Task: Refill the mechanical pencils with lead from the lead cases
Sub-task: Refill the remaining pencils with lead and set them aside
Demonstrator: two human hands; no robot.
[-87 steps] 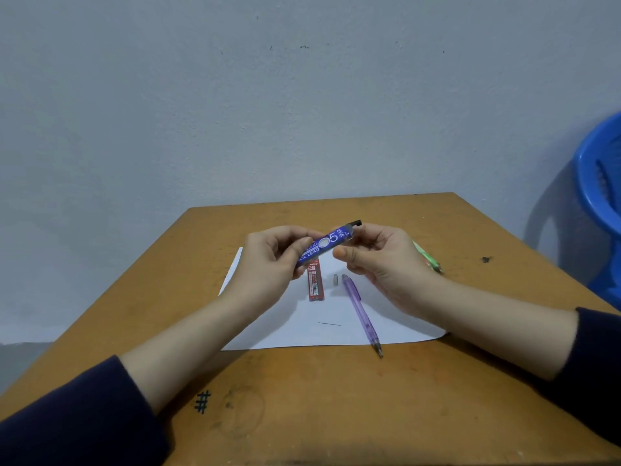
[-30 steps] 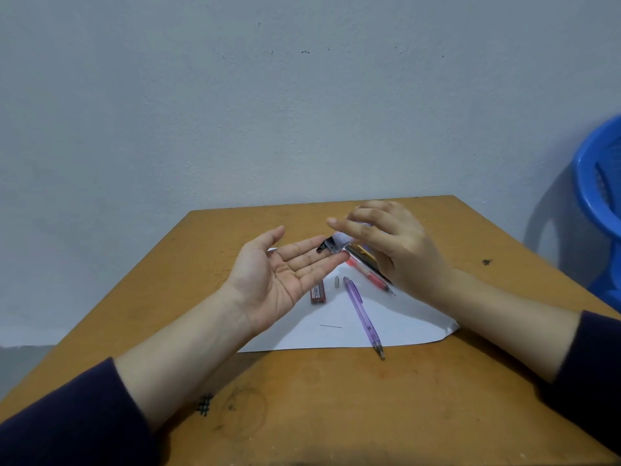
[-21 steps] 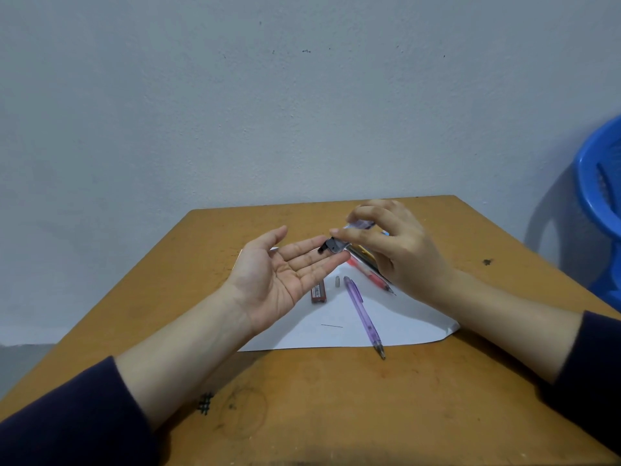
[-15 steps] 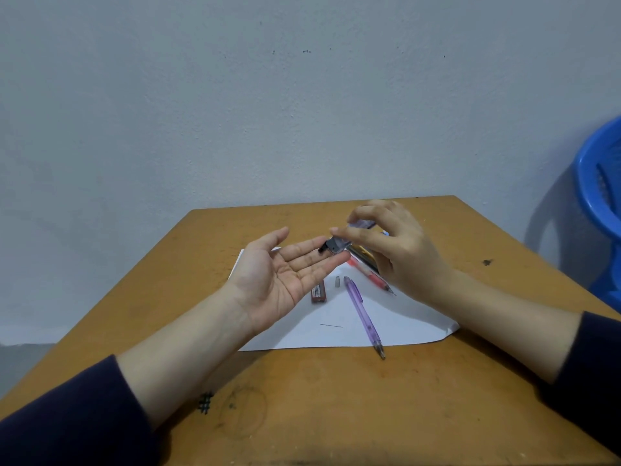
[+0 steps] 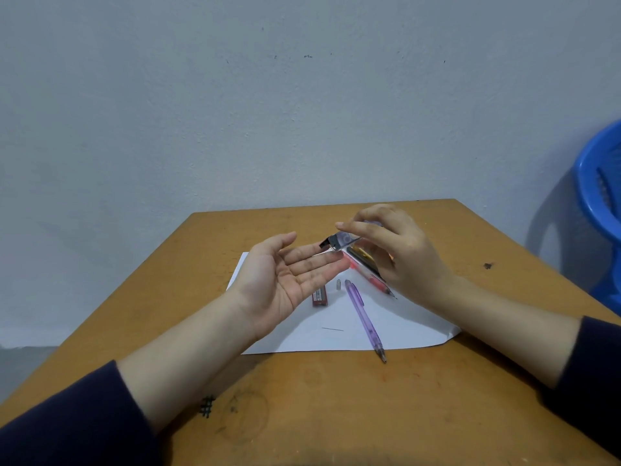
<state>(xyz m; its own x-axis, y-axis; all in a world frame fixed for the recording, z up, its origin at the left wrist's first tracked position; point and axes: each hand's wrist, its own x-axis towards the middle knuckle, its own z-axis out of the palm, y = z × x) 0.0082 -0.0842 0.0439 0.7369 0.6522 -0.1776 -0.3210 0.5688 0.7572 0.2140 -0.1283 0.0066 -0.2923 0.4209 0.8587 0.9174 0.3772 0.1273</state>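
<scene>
grey wall (image 5: 235,112), wooden table (image 5: 336,415), blue chair (image 5: 601,196)

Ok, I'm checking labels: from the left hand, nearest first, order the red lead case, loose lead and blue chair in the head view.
1. Red lead case, right beside the left hand.
2. Loose lead, on the paper.
3. Blue chair, far right edge.

A "#" sign (image 5: 207,405) marks the table (image 5: 437,415).
</scene>
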